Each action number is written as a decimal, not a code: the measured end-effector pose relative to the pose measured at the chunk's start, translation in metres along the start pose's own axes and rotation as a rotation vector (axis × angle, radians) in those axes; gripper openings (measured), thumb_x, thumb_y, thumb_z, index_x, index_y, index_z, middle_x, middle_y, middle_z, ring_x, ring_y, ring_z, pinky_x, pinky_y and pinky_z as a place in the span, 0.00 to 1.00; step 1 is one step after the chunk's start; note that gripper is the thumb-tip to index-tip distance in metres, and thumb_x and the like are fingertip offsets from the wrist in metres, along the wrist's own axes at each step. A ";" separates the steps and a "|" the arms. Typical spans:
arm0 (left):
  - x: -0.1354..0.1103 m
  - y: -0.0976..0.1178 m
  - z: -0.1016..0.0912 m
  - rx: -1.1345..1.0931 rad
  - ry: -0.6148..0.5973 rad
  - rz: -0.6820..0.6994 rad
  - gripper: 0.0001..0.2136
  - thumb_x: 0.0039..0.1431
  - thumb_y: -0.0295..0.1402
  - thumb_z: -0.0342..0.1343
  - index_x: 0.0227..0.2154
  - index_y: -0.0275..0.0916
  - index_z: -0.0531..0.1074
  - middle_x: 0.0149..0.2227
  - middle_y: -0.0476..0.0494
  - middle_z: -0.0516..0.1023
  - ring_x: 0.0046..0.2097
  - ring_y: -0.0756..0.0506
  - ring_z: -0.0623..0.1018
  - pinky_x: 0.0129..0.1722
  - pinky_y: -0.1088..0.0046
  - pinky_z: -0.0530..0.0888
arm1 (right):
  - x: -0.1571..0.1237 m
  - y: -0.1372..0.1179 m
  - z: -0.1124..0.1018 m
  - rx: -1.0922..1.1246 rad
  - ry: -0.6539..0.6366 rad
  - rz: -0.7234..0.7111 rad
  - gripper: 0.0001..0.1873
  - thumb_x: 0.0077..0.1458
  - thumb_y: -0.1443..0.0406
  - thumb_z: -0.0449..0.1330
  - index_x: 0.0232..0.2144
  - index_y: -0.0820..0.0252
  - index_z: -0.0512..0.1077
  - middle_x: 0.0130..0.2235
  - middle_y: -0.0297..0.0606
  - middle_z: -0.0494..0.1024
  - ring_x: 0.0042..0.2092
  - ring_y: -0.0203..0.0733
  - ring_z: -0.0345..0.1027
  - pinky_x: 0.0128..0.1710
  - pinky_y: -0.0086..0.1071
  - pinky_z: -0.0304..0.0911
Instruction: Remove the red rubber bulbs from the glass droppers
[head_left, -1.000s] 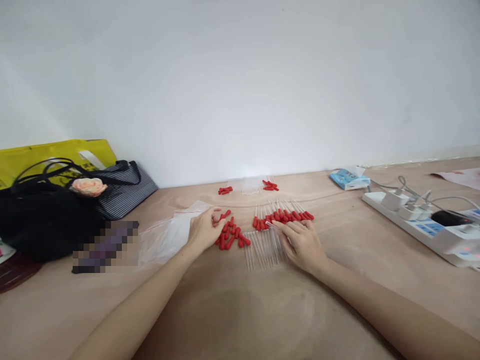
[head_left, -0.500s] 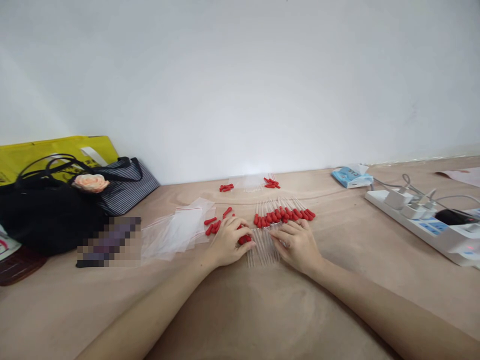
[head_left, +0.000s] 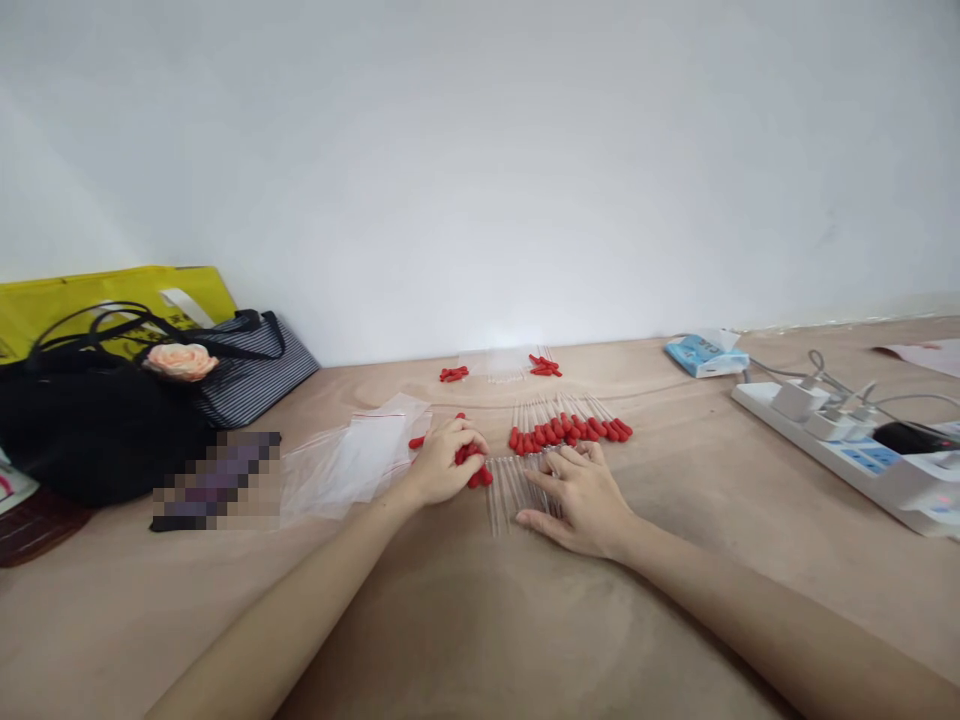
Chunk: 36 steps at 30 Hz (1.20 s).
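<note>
Picking seems in hand: red bulbs [head_left: 478,479] are partly covered by the left hand [head_left: 447,462], grip unclear; clear tubes [head_left: 499,505] by the spread right hand [head_left: 581,502]; 1 tube should be pinched next.

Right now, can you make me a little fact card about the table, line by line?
Left hand: curled over loose red bulbs
Right hand: fingers spread over thin clear tubes
Beyond right hand: row of red-tipped tubes
Left side: clear plastic bags, peach flower
Right side: blue tissue pack, white power strip

Likely a home — striped bag [head_left: 255,385], tissues [head_left: 706,355], power strip [head_left: 866,457].
</note>
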<state>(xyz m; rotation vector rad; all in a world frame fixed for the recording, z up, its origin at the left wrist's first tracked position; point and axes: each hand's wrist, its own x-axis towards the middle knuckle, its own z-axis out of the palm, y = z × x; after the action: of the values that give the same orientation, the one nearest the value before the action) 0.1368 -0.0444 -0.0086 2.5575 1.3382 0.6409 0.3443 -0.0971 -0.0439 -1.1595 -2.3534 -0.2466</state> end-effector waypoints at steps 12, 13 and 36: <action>0.072 0.021 0.025 0.240 -0.192 -0.461 0.12 0.45 0.42 0.52 0.19 0.40 0.73 0.25 0.41 0.77 0.36 0.38 0.75 0.44 0.57 0.62 | -0.001 0.004 0.003 -0.018 -0.066 -0.037 0.36 0.46 0.41 0.47 0.45 0.61 0.67 0.34 0.41 0.69 0.37 0.43 0.57 0.40 0.41 0.42; 0.076 0.022 0.028 0.249 -0.210 -0.479 0.11 0.44 0.41 0.53 0.18 0.39 0.72 0.25 0.40 0.77 0.36 0.38 0.75 0.43 0.56 0.62 | 0.000 0.004 0.003 -0.018 -0.061 -0.040 0.36 0.46 0.41 0.47 0.46 0.61 0.67 0.35 0.41 0.69 0.37 0.43 0.57 0.40 0.41 0.43; -0.028 0.013 0.028 0.466 0.384 0.471 0.07 0.59 0.30 0.46 0.27 0.37 0.66 0.26 0.50 0.73 0.30 0.51 0.72 0.45 0.65 0.62 | -0.014 0.036 -0.001 0.077 0.341 0.003 0.27 0.50 0.56 0.55 0.52 0.56 0.60 0.47 0.44 0.67 0.48 0.47 0.59 0.47 0.44 0.54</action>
<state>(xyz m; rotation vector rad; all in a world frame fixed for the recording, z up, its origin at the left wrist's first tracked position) 0.1451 -0.0733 -0.0370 3.3101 1.0734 1.0509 0.3799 -0.0844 -0.0526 -0.9965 -2.0446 -0.3218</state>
